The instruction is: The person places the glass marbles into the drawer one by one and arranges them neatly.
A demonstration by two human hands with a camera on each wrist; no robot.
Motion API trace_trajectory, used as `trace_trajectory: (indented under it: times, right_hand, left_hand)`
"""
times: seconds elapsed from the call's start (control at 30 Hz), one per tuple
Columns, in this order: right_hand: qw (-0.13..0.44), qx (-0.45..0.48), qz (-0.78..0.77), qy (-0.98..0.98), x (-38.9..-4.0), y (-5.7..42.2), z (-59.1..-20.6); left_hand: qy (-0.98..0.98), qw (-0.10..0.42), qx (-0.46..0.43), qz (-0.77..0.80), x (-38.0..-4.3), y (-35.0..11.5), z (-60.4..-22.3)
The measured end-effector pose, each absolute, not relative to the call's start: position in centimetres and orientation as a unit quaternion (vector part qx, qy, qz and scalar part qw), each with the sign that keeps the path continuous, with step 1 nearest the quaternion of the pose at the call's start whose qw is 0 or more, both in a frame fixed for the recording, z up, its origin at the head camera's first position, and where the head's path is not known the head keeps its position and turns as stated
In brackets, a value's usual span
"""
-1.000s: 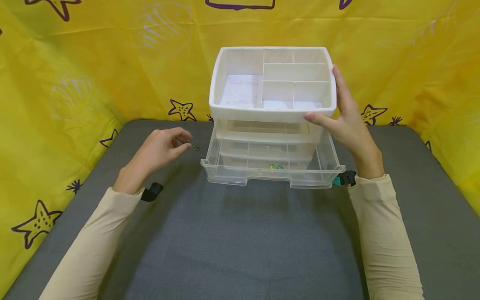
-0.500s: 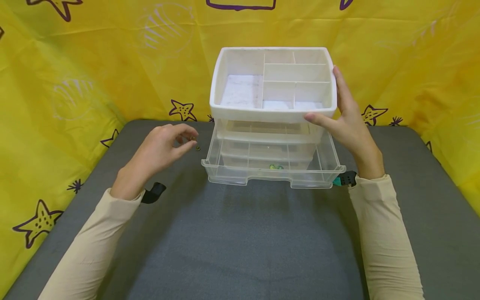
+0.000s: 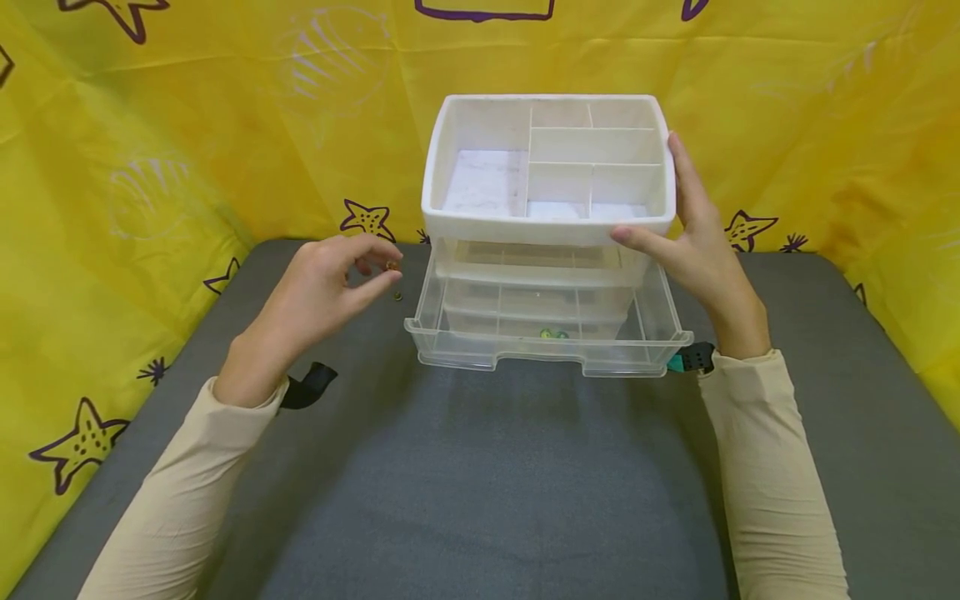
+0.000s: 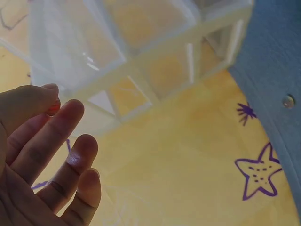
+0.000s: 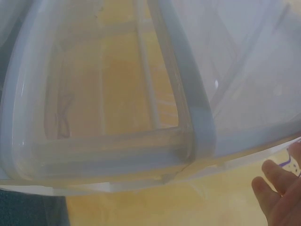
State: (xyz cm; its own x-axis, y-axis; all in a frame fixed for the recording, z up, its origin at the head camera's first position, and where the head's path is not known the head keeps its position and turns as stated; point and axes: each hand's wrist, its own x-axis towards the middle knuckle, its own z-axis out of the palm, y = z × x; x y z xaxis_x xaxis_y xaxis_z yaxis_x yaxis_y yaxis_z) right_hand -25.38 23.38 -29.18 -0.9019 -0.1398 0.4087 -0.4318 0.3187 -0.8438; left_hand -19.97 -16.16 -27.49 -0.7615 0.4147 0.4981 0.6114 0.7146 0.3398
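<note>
My left hand (image 3: 318, 287) is raised left of the white plastic drawer organizer (image 3: 540, 229). Between thumb and forefinger it pinches a small reddish-orange marble (image 4: 54, 108), mostly covered by the fingertips. A second marble (image 3: 398, 296) lies on the table just beyond that hand. The organizer's clear bottom drawer (image 3: 457, 360) is pulled out toward me, with green marbles (image 3: 546, 333) showing inside. At the organizer's upper right corner, my right hand (image 3: 705, 250) grips the top section, thumb on the front rim and fingers along the side.
The organizer's top tray has several compartments split by thin dividers (image 3: 592, 163). A grey cloth (image 3: 487, 483) covers the table. Behind and to the left hangs a yellow curtain (image 3: 247, 125) with starfish drawings, close to the table's edge.
My left hand has lifted and shifted slightly right from the table with the marble now showing in its pinch. The right hand and the organizer have stayed in place.
</note>
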Motion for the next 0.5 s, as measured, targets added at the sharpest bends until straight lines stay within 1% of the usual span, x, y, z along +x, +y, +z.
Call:
trace_trajectory:
  times: [0.23, 0.5]
  right_hand:
    - [0.131, 0.177, 0.557, -0.8, -25.4, 23.4, -29.2]
    - [0.133, 0.178, 0.553, -0.803, -25.4, 23.4, -29.2]
  left_hand:
    - [-0.885, 0.221, -0.296, -0.285, -19.5, -15.5, -26.7]
    - [-0.879, 0.212, -0.294, -0.31, -19.2, -14.8, -26.0]
